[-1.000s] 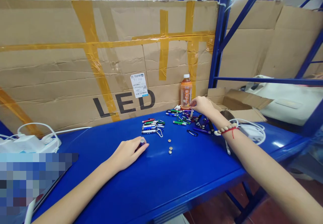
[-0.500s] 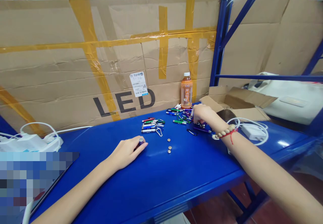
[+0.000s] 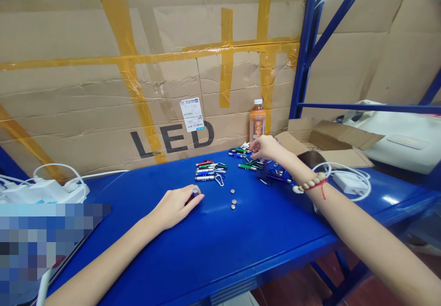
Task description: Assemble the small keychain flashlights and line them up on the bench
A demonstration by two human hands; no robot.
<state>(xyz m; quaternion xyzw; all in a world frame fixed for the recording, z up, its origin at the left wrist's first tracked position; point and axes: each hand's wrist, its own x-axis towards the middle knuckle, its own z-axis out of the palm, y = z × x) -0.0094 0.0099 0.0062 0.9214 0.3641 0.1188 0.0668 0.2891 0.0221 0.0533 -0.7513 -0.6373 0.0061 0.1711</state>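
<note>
My left hand (image 3: 175, 207) rests on the blue table (image 3: 213, 241), fingers curled round a small silver cylinder (image 3: 195, 190). My right hand (image 3: 266, 148) reaches over a loose pile of small coloured keychain flashlights (image 3: 253, 161) at the back of the table, its fingers bent down into the pile; what they pinch is hidden. A neat row of similar flashlights (image 3: 208, 170) lies left of the pile. Three small round button cells (image 3: 233, 201) lie between my hands.
An orange drink bottle (image 3: 257, 121) stands against the taped cardboard wall (image 3: 138, 81) marked LED. An open cardboard box (image 3: 327, 143) and a white charger with cable (image 3: 347, 182) sit at the right. White adapters and cables (image 3: 48, 189) lie at the left.
My right hand moved down into the flashlight pile, then shifted back left toward the bottle. My left hand stayed still on the silver cylinder.
</note>
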